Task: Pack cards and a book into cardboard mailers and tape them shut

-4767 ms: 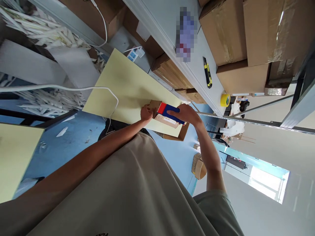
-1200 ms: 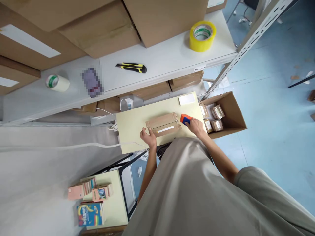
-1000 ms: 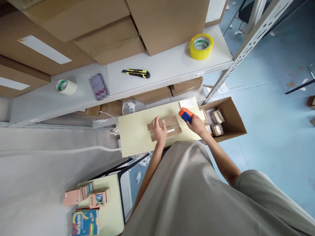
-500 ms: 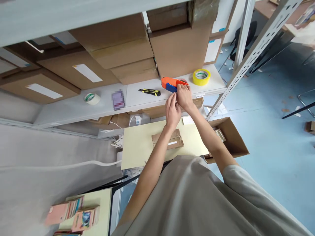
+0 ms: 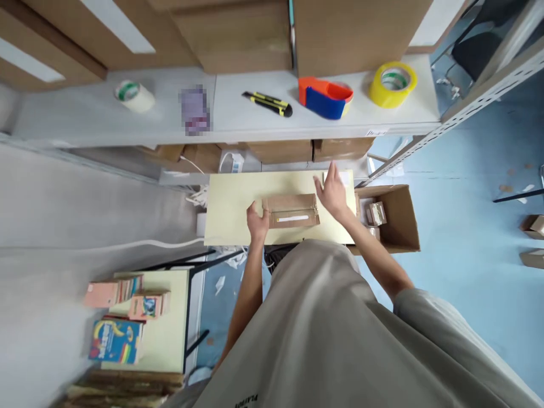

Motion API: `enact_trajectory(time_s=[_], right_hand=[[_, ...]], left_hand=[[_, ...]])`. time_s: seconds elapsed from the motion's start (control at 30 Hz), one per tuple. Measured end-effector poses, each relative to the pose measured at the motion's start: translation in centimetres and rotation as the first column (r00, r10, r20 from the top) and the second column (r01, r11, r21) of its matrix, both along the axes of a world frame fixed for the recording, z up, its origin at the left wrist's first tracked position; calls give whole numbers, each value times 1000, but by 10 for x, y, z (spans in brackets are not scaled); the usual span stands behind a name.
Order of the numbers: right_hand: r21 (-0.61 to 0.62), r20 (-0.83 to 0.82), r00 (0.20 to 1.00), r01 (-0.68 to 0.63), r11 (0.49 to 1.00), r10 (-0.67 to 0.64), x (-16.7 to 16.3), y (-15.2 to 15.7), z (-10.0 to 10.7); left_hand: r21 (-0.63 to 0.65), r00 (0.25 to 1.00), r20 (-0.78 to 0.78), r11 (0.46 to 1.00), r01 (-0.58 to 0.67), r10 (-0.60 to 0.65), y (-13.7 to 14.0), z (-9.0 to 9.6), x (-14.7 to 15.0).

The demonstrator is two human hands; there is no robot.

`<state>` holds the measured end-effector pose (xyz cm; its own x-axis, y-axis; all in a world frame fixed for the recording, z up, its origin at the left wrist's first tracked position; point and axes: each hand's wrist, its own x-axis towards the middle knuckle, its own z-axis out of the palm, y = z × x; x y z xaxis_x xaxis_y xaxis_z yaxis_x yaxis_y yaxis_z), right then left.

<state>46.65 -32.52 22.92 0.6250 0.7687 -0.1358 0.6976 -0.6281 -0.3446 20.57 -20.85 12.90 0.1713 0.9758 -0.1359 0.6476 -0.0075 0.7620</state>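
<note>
A small brown cardboard box [image 5: 297,203] lies on the pale yellow table [image 5: 229,187], with a white strip label on its near side. My left hand [image 5: 257,224] is at the box's left end, thumb against its edge and fingers bent around the corner. Beyond the right end, my right hand [image 5: 332,192] hovers over the table with fingers stretched out, holding nothing. On the shelf above lie an orange and blue tape dispenser [image 5: 325,99], a black and yellow utility knife [image 5: 268,103] and a yellow tape roll [image 5: 391,85].
A white tape roll [image 5: 134,96] and a pixelated purple item [image 5: 195,110] are on the grey shelf [image 5: 165,113]. Large cartons [image 5: 238,39] stand behind them. An open carton [image 5: 399,218] with small packages is right of the table. Books [image 5: 117,340] lie on another table at lower left.
Both hands have come down from the tape dispenser, which now lies released on the shelf. My left hand has moved to the box's left end, my right hand over the table. The view has tilted down.
</note>
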Motion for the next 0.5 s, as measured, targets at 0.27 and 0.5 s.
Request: enact_trajectory(time_s=[0.27,0.5], right_hand=[[-413,-224,974,-117,903,23,-62,-46,-67],[-282,-277,954,-193,940,113,-33,-54,-87]], left_hand=[[-140,981,-170,988,68,-92,-32,-36,-15],[-172,957,-143,959,225,-250,7,-41,-21]])
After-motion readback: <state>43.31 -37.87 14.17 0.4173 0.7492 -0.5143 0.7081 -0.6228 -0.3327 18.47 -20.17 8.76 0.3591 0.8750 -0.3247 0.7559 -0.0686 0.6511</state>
